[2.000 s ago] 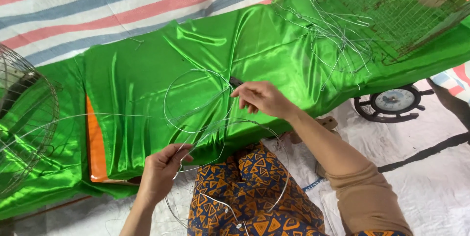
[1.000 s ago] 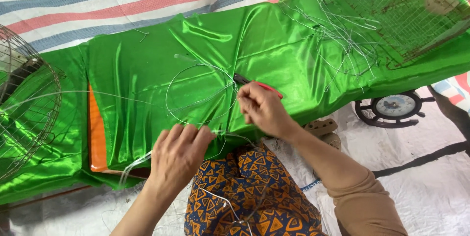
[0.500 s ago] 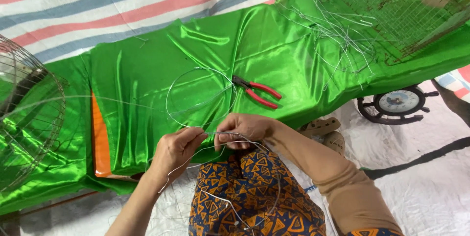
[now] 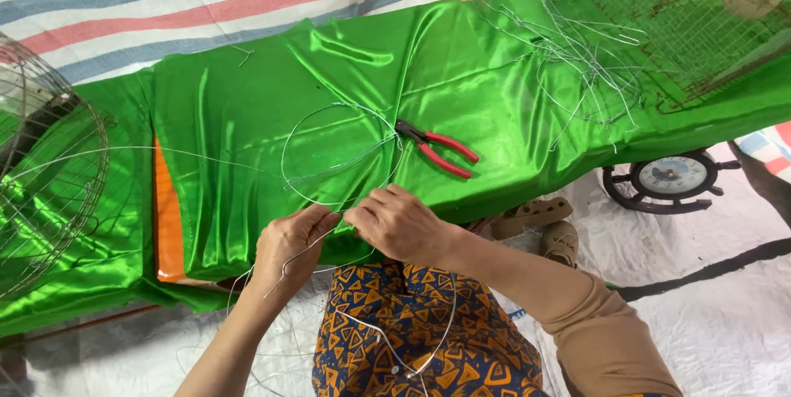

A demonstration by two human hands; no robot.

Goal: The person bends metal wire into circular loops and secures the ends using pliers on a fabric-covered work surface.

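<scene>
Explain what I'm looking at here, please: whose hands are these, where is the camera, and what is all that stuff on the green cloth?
There is no machine here. A person wears a camera on the head, so the single picture looks down at that person's own two bare hands. The left hand and the right hand meet at the near edge of a shiny green cloth spread over a low surface. Both pinch thin grey wire, which loops in a ring on the cloth. Beside the ring lie pliers with red handles, untouched. Farther right sits a tangle of loose wire pieces and a wire mesh cage. At the far left is a round wire fan guard. Below, you see the person's patterned clothing, and on the floor a pair of sandals.
</scene>
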